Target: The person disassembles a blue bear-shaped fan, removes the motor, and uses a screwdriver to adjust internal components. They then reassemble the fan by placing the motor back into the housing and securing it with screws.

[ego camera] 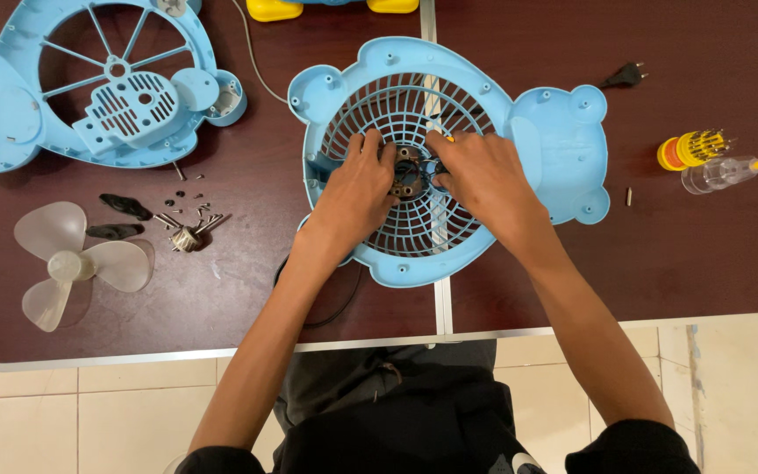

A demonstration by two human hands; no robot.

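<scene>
Working at frame centre: left hand and right hand pinch the small motor in the blue fan grille. Best steadied, fingers clenched lightly, clear of wires.

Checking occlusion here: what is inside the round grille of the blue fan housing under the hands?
At the centre of the blue fan housing sits a small dark motor part, touched by the left hand and right hand. Their fingers cover its sides, so fasteners or wiring there stay hidden.
</scene>
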